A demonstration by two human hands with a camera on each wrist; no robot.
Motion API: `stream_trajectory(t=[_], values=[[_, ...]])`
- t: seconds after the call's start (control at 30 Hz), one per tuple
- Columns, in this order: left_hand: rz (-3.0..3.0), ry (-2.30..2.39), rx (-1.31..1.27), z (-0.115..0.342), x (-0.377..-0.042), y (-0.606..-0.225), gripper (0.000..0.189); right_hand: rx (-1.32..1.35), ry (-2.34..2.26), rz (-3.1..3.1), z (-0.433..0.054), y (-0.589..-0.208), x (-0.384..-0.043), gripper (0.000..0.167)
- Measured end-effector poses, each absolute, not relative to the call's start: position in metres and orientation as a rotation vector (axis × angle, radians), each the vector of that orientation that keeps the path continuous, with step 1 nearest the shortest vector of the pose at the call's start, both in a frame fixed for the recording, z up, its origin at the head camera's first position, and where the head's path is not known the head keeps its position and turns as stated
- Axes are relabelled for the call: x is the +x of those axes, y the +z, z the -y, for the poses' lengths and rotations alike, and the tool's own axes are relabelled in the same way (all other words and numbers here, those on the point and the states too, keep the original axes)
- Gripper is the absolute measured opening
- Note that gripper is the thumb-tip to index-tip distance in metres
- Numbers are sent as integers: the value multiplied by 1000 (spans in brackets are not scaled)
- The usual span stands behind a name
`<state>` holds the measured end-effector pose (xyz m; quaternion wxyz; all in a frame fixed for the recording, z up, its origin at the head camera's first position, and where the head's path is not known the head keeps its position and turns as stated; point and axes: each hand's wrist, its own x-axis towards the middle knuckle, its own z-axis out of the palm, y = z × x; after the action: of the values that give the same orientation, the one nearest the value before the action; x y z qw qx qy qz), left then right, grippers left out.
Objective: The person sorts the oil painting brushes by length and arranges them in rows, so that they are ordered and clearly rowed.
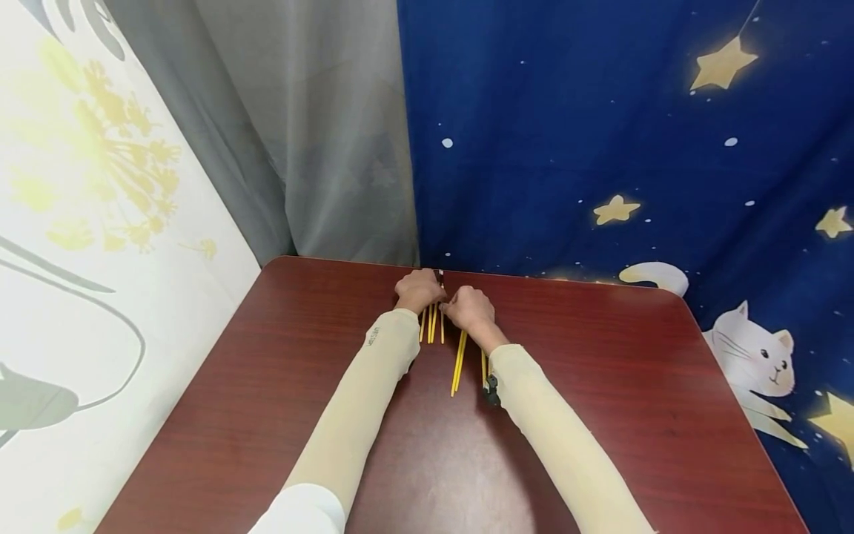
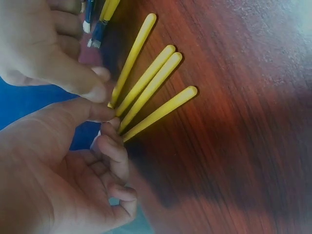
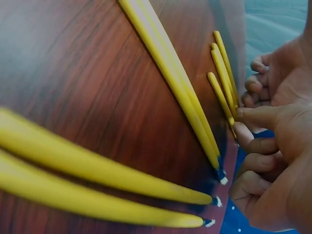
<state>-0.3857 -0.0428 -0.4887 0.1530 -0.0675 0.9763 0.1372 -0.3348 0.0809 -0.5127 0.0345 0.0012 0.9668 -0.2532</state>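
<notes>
Several yellow-handled paintbrushes lie fanned out on the table, the left group [image 2: 148, 90] with handle ends towards me. My left hand [image 1: 419, 291] is at their far ends, pinching a brush between thumb and forefinger; its other fingers curl loosely in the left wrist view. Close beside it, my right hand [image 1: 470, 310] pinches the far part of the rightmost brush of this group, thumb and fingertip meeting on it in the right wrist view. The fingers hide most bristle ends there. Under my right wrist lie more yellow brushes [image 3: 180, 87], with dark ferrules and white bristle tips.
The dark red wooden table [image 1: 320, 386] ends just past my hands. Behind it hang a grey curtain [image 1: 347, 148] and a blue star-patterned curtain [image 1: 534, 148]. A patterned white wall [image 1: 120, 297] stands on the left. A small black device [image 1: 491, 390] sits at my right wrist.
</notes>
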Motion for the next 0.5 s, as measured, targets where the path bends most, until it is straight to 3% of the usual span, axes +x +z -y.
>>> stream_trajectory(t=[0.5], values=[[-2910,535,-8,57,-367,-484,29,-152,-992,-2973,-115,-491,-297,22]])
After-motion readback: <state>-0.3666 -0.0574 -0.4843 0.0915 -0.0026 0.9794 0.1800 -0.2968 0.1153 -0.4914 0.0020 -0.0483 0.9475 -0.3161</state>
